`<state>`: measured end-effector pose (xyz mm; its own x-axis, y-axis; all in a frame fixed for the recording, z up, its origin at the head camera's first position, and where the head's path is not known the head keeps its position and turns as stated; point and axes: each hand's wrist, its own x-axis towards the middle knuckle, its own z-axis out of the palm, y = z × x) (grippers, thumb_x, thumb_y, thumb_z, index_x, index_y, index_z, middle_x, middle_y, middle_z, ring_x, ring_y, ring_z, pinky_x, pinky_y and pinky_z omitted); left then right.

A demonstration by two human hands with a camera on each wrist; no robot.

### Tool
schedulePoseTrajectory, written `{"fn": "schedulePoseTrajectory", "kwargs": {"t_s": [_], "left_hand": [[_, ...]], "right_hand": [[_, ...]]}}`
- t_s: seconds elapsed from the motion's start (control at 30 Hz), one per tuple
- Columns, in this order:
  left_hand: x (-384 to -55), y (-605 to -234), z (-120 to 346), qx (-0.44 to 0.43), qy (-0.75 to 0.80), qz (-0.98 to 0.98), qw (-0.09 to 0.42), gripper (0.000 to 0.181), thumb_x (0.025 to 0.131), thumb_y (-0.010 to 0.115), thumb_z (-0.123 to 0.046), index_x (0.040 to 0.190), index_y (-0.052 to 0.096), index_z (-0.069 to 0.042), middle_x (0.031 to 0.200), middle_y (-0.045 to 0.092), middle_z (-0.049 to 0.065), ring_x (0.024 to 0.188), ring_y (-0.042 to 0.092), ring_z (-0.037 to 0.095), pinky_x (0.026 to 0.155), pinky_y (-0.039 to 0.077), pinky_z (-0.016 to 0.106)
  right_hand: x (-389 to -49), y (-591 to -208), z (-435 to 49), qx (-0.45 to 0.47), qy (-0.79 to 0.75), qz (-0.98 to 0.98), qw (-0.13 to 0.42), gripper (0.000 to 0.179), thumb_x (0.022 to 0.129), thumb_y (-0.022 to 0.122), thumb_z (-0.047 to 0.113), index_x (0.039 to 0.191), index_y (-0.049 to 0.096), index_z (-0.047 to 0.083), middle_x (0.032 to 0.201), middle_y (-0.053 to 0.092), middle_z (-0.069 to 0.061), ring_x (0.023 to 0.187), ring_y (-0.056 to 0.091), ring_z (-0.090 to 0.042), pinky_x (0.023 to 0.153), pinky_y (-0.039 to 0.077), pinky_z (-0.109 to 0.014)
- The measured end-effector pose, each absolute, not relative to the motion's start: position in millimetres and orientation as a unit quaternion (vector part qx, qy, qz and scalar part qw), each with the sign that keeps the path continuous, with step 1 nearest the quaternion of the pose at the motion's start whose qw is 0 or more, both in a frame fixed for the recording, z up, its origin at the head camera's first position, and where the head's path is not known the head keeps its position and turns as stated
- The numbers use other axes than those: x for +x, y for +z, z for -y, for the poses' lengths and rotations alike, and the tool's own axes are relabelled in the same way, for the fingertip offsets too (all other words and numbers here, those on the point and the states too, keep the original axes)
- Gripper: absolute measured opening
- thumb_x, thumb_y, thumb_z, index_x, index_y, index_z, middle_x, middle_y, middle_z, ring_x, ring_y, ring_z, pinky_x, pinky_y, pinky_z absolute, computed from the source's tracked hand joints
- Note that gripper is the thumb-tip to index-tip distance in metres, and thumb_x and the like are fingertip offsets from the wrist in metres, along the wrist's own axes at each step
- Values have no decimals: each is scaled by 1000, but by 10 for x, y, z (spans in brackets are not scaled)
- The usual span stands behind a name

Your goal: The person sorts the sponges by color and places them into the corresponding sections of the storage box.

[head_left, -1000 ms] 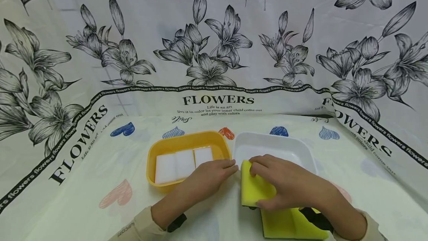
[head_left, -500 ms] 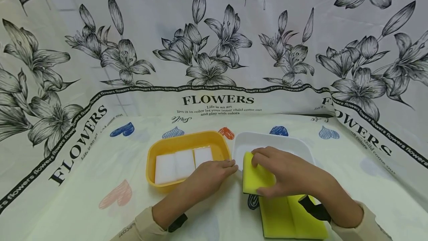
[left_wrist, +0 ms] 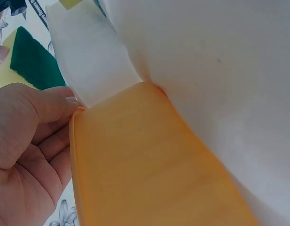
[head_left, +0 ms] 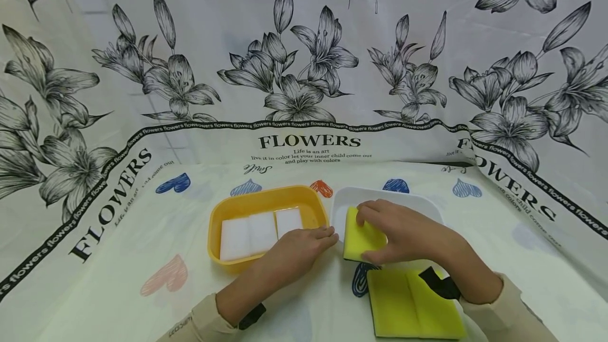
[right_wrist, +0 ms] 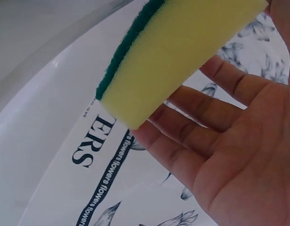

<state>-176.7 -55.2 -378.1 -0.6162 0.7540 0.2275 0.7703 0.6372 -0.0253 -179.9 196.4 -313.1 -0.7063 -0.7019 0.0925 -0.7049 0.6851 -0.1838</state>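
Note:
My right hand (head_left: 408, 234) grips a yellow sponge (head_left: 356, 249) with a green scouring side, thumb and fingers at its edges. The sponge overlaps the near left part of the white tub (head_left: 413, 194) in the head view. Its green layer (right_wrist: 121, 56) faces the tub in the right wrist view. My left hand (head_left: 299, 252) rests at the near right corner of the yellow tub (head_left: 215, 234), thumb touching the rim and fingers reaching toward the white tub. Inside the yellow tub lie 3 white sponge blocks (head_left: 235, 239), one partly hidden by that hand.
Two more yellow sponges (head_left: 391, 305) lie side by side, yellow face up, in front of the white tub. The two tubs stand next to each other on a heart-printed cloth (head_left: 119, 278). Behind them hangs a flower-printed curtain (head_left: 190, 30).
My right hand has carried the sponge forward, from over the two lying sponges to the white tub, uncovering more of them. My left hand stays in place.

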Motion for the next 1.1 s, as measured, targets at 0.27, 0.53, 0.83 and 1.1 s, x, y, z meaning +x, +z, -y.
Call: {"fn": "schedulePoseTrajectory", "kwargs": {"t_s": [0.27, 0.53, 0.83, 1.1], "left_hand": [[-1775, -3766, 554, -422, -38, 900, 101, 40, 95, 68, -7, 134, 64, -13, 136, 63, 1, 121, 61, 15, 91, 54, 30], [-1767, -3766, 557, -422, -47, 901, 95, 43, 94, 70, -8, 135, 64, -14, 136, 62, 2, 122, 60, 16, 92, 54, 30], [-1757, -3776, 563, -415, -51, 905, 83, 43, 95, 69, -6, 136, 63, -14, 138, 61, 2, 123, 60, 16, 92, 55, 31], [-1754, -3760, 562, -417, -47, 904, 84, 43, 95, 69, -6, 137, 63, -15, 139, 60, 2, 124, 59, 16, 93, 54, 31]], "right_hand": [[-1943, -3148, -1939, 366, 109, 924, -7, 45, 78, 84, 41, 111, 62, 20, 115, 61, 1, 91, 51, -12, 76, 53, -27], [-2061, -3173, -1946, 354, 126, 926, -27, 44, 78, 84, 38, 111, 64, 17, 118, 63, -2, 92, 53, -14, 80, 54, -30], [-2172, -3223, -1958, 338, 130, 931, -35, 43, 79, 84, 39, 111, 66, 17, 119, 64, -4, 91, 53, -16, 80, 54, -30], [-2266, -3243, -1965, 336, 128, 932, -38, 43, 80, 84, 37, 112, 66, 15, 120, 64, -6, 92, 53, -17, 80, 54, -32]]}}
